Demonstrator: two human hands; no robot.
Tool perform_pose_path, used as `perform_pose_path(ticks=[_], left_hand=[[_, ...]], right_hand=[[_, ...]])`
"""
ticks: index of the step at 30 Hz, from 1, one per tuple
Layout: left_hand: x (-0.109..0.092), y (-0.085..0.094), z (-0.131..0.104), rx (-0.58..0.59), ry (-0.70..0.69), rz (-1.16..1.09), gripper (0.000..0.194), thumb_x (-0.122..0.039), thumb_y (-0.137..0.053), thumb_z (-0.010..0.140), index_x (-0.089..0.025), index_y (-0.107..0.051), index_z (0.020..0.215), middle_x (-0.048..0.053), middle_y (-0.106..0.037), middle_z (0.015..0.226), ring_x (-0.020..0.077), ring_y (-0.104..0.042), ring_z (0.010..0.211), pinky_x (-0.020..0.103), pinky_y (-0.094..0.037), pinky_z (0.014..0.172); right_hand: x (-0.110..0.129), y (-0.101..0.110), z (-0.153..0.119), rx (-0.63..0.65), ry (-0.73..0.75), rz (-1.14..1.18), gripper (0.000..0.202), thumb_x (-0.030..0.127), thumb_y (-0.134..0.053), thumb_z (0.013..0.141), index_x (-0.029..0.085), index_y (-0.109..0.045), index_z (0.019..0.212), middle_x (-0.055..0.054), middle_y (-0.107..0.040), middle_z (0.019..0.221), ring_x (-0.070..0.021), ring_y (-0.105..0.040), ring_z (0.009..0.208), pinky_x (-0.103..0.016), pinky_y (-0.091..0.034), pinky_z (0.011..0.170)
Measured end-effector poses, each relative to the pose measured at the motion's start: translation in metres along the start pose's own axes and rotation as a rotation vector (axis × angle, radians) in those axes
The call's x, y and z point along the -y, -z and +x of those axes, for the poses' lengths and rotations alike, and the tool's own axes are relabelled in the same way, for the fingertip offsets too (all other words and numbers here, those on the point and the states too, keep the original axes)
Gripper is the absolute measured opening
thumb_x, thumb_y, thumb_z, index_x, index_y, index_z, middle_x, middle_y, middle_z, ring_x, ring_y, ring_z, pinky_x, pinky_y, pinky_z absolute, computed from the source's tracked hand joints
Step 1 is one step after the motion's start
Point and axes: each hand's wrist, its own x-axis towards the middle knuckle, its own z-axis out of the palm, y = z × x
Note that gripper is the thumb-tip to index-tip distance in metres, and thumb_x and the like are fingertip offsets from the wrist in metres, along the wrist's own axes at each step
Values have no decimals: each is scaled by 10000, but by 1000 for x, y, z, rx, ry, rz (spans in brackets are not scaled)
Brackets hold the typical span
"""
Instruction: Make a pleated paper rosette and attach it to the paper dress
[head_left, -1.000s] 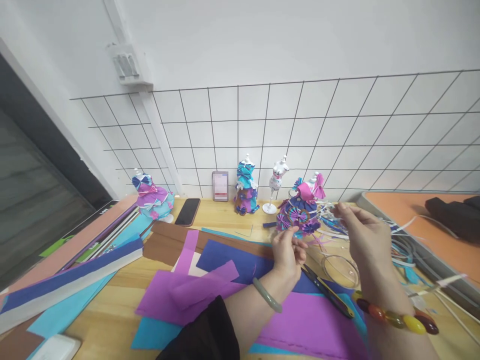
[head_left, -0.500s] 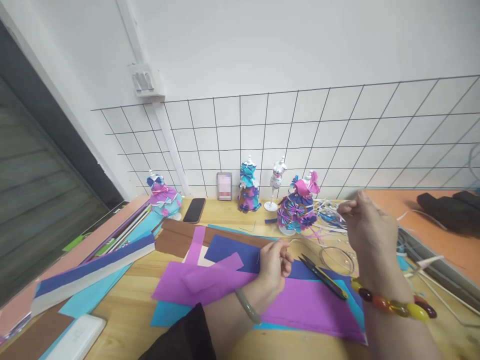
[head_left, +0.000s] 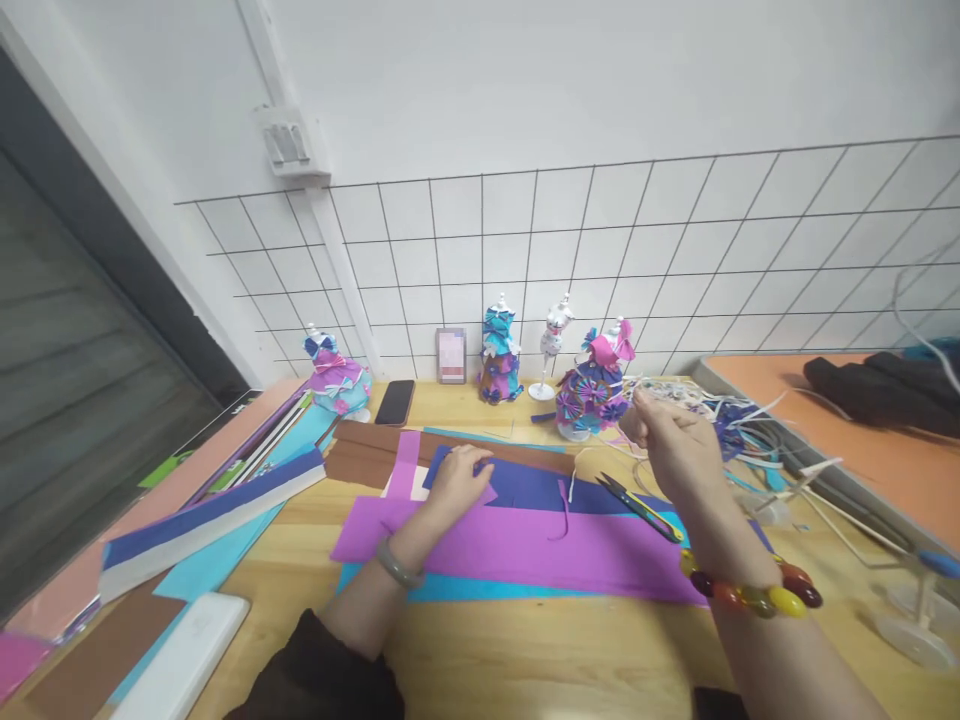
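My left hand [head_left: 459,484] rests over the dark blue sheet [head_left: 529,484], its fingers loosely stretched and apart. A small purple piece [head_left: 488,495] peeks out beneath it. My right hand [head_left: 679,440] is raised over the table with fingertips pinched together; whatever they hold is too small to make out. A white cord [head_left: 573,478] curves close below that hand, though I cannot tell whether it reaches the fingers. Between the hands, a thin purple strip [head_left: 564,512] lies across the sheets. Thread snips [head_left: 641,508] lie beside it. A wide purple sheet [head_left: 540,550] covers a light blue one [head_left: 480,583].
Small decorated dress forms stand along the back, one in a bow-covered dress [head_left: 592,395] and one bare white form [head_left: 555,335]. A phone [head_left: 395,402] lies left of them. Brown paper [head_left: 364,452], a white block [head_left: 184,660] and tangled cords [head_left: 739,430] surround the work area.
My left hand has moved left and its closed fingers have opened. My right hand has shifted left, still pinched. A thin purple strip now shows on the sheets.
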Motion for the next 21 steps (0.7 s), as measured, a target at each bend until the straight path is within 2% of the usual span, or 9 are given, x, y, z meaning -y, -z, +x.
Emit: perform_pose_path(ticks=[4, 8, 11, 14, 16, 21], left_hand=[[25, 24, -1, 58, 105, 133, 235, -241, -498, 741, -181, -654, 906, 51, -642, 820, 154, -548, 705, 271, -413, 672], [38, 37, -2, 132, 138, 176, 246, -289, -501, 740, -169, -656, 889, 45, -647, 848, 144, -559, 733, 247, -401, 671], [43, 40, -4, 229, 139, 212, 202, -327, -549, 701, -187, -669, 784, 25, -651, 773, 149, -563, 719, 244, -386, 643], [46, 38, -7, 309, 145, 246, 187, -341, -605, 643, -189, -662, 737, 19, -642, 717, 156, -560, 695, 245, -372, 615], [48, 35, -9, 344, 151, 263, 212, -331, -634, 610, -191, -654, 767, 16, -634, 712, 159, -557, 697, 242, -367, 608], [51, 27, -11, 371, 158, 277, 207, -272, -651, 584, -184, -624, 769, 16, -626, 753, 155, -552, 710, 236, -357, 592]], right_hand=[[-6, 7, -20, 152, -64, -149, 478, 509, -463, 776, 192, -387, 426, 23, -377, 463, -115, -369, 484, -263, -298, 516], [-13, 13, -41, 325, -214, -309, 476, 518, -433, 788, 183, -400, 452, 32, -361, 453, -104, -357, 459, -249, -280, 485], [-27, 18, -55, 442, -288, -407, 464, 526, -451, 772, 174, -462, 470, 20, -424, 457, -106, -387, 454, -246, -307, 492], [-48, 21, -64, 686, -271, -439, 392, 495, -455, 775, 173, -545, 569, -8, -537, 549, -143, -484, 544, -255, -360, 556], [-62, 20, -69, 765, -252, -537, 352, 478, -453, 772, 182, -567, 619, -19, -578, 596, -166, -515, 566, -269, -374, 555], [-69, -7, -78, 665, -150, -840, 316, 420, -423, 787, 203, -621, 673, -50, -650, 666, -187, -578, 593, -271, -379, 547]])
